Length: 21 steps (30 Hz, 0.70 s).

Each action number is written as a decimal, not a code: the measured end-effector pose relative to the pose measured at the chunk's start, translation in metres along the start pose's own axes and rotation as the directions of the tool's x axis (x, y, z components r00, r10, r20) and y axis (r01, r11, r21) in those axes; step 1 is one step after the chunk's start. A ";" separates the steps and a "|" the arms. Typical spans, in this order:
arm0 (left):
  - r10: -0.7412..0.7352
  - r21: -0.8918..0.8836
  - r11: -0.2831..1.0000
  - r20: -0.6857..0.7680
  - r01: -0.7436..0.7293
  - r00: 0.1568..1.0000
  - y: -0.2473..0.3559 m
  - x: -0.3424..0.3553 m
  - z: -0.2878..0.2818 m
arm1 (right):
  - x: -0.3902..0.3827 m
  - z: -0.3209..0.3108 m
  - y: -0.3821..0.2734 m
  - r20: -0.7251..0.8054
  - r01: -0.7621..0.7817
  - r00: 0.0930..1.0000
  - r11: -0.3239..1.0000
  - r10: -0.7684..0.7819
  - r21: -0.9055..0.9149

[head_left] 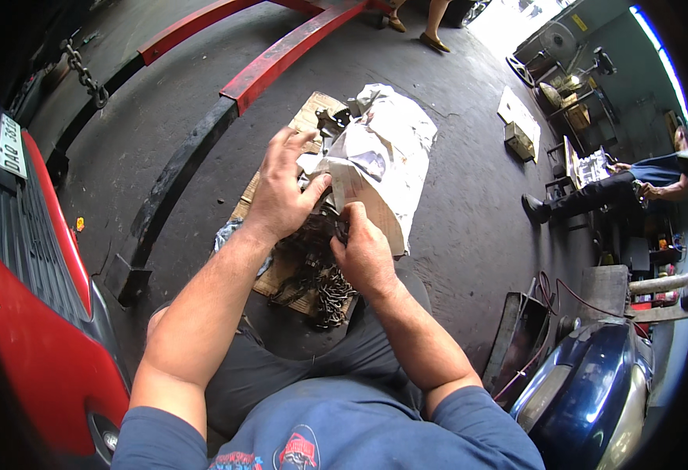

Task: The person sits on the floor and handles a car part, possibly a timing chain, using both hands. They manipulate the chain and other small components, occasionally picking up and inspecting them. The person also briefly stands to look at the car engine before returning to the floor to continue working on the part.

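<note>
My left hand [281, 188] is open, fingers apart, with its thumb against the near edge of a crumpled white sheet [391, 133], paper or cloth. Close by on the right, my right hand [366, 252] is closed, thumb and index finger pressed together. A narrow pale strip [338, 188] rises just beyond its fingertips; whether they grip it or a dark piece under them is unclear. Beneath both hands lie dark, greasy metal parts, partly hidden. A heap of chain-like metal pieces [332, 298] rests nearer my knees on the flattened cardboard [313, 110].
A red and black steel frame [269, 66] crosses the floor at upper left, beside a red car [46, 337]. At right stand a dark blue glossy body [587, 384] and a metal trough [510, 333]. Another person [595, 196] sits working farther right; someone's legs [434, 23] show at the top.
</note>
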<state>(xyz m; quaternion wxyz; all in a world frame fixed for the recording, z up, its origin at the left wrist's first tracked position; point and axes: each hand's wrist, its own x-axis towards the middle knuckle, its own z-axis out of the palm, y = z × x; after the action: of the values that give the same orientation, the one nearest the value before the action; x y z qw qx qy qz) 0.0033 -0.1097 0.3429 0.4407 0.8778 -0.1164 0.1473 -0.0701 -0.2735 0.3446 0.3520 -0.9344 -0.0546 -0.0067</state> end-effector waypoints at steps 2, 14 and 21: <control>0.260 0.156 0.954 -0.006 -0.256 0.966 0.005 0.007 0.005 | -0.002 0.001 -0.002 -0.010 0.010 1.000 1.000 -0.010 -0.014; 0.139 0.042 0.984 0.428 -0.174 0.893 -0.009 -0.012 -0.020 | -0.003 -0.004 -0.001 0.104 -0.017 0.994 0.994 0.028 -0.104; 0.209 -0.073 0.978 0.335 -0.195 0.919 -0.019 -0.013 -0.011 | -0.005 -0.004 0.003 0.099 0.032 0.995 0.995 -0.022 -0.096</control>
<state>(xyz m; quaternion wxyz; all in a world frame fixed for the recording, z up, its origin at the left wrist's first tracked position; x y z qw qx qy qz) -0.0037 -0.0889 0.3305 0.4131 0.8646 -0.2837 0.0354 -0.0743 -0.2783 0.3454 0.3026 -0.9489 -0.0839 0.0316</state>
